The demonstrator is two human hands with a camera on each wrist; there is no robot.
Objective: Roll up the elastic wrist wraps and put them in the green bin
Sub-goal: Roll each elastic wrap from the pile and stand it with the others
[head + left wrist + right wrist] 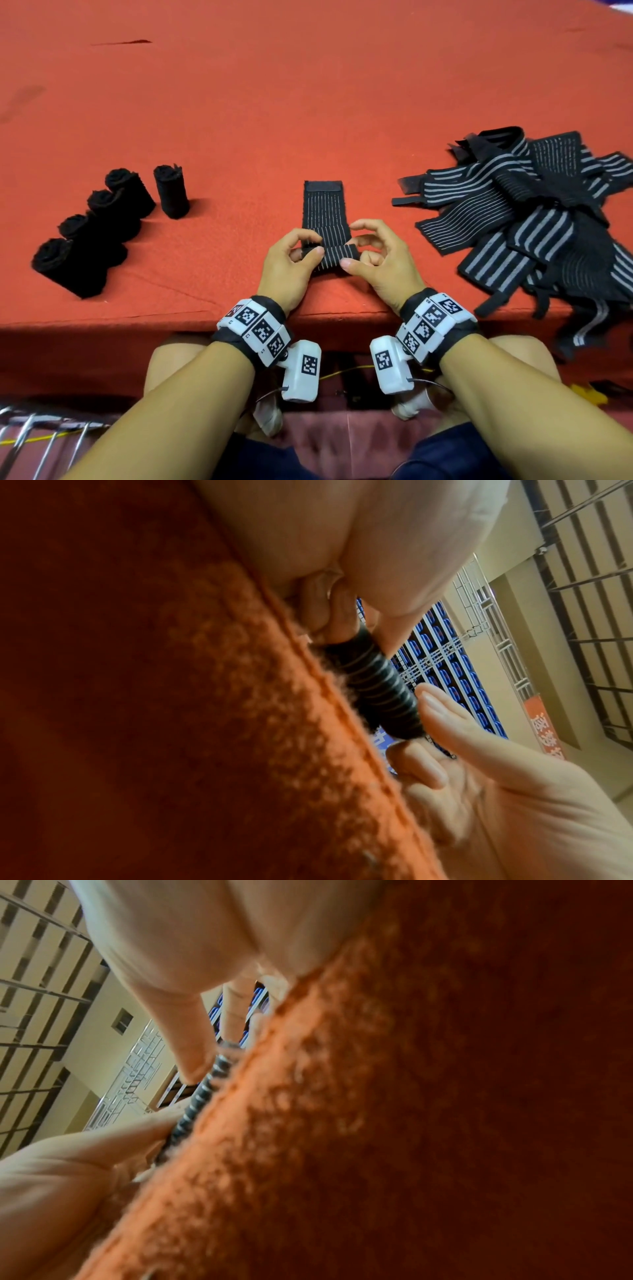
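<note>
The striped wrist wrap [322,209] lies flat on the red counter [239,102], long axis running away from the person, its near end rolled crosswise. The left hand [291,263] and right hand [375,263], fingers curled, pinch that roll's two ends.

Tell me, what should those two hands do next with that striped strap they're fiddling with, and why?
Probably keep rolling it away from the body. The left hand and right hand pinch the ends of a short roll started at the near end of the wrist wrap, and most of the strap lies flat ahead on the red cloth.
</note>
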